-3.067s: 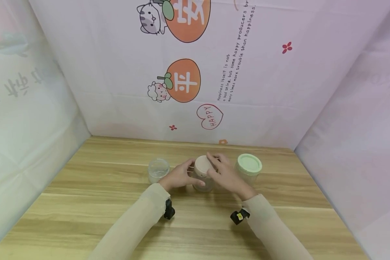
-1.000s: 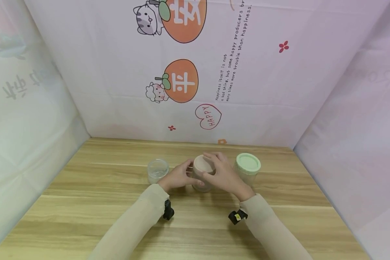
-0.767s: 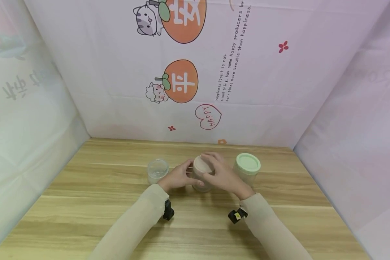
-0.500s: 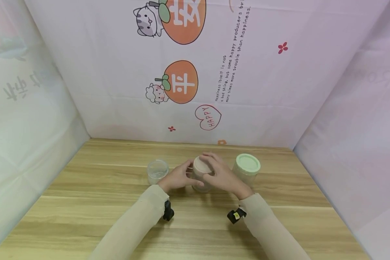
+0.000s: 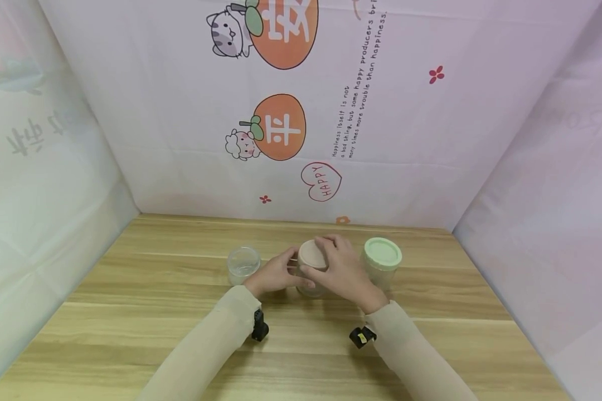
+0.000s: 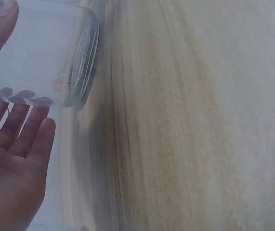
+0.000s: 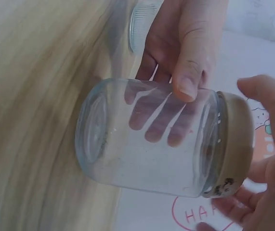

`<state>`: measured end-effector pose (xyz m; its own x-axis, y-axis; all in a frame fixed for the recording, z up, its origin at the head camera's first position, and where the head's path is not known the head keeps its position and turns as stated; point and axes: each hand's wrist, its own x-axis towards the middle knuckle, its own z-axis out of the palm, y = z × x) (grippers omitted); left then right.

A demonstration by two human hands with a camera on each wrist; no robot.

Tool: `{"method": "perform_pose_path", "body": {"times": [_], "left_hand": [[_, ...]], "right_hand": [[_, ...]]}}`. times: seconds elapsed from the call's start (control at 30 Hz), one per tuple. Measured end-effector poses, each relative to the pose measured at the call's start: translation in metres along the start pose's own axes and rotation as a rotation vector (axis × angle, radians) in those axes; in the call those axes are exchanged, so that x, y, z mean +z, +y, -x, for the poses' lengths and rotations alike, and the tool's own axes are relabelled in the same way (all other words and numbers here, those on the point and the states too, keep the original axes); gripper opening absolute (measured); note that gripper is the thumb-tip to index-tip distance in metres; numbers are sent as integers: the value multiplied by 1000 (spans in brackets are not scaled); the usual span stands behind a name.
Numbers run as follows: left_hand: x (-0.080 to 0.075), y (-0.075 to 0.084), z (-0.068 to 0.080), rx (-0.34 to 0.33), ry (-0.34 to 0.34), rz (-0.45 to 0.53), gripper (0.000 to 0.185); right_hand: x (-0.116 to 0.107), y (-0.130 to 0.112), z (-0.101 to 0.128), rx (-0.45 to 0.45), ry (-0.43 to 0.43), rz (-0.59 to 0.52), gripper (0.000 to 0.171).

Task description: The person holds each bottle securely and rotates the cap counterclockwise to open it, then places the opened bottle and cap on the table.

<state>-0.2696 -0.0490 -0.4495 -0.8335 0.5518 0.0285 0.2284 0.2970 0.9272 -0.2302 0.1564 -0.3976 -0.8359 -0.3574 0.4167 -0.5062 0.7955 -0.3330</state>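
A clear glass jar (image 7: 142, 163) with a beige lid (image 5: 311, 254) stands upright on the table between my hands. My left hand (image 5: 275, 275) grips the jar's body from the left, thumb in front and fingers behind. Through the glass, the right wrist view shows those fingers. My right hand (image 5: 345, 275) holds the lid from the right, its thumb at the near edge and its fingers at the far side. A small dark picture marks the lid's rim in the right wrist view. In the left wrist view the jar's glass (image 6: 36, 53) looks empty apart from specks.
An open clear glass jar (image 5: 243, 263) stands left of my left hand. Close behind my right hand, to the right, is another glass jar with a green lid (image 5: 383, 253). The wooden table (image 5: 301, 356) meets printed cloth walls (image 5: 396, 184) at the back and sides.
My right hand has turned about the lid, its thumb sliding left along the near edge. The left hand and the jar have kept their place.
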Motion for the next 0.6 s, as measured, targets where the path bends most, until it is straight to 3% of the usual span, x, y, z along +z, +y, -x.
{"method": "perform_pose_path", "body": {"times": [0.3,0.6], "left_hand": [[0,-2,-1,-2,3,17,89],[0,-7,-3,-2,20,11,88]], "right_hand": [[-4,-3,1,17,20,124,85],[-7,-5,3,83,-23,125,84]]}}
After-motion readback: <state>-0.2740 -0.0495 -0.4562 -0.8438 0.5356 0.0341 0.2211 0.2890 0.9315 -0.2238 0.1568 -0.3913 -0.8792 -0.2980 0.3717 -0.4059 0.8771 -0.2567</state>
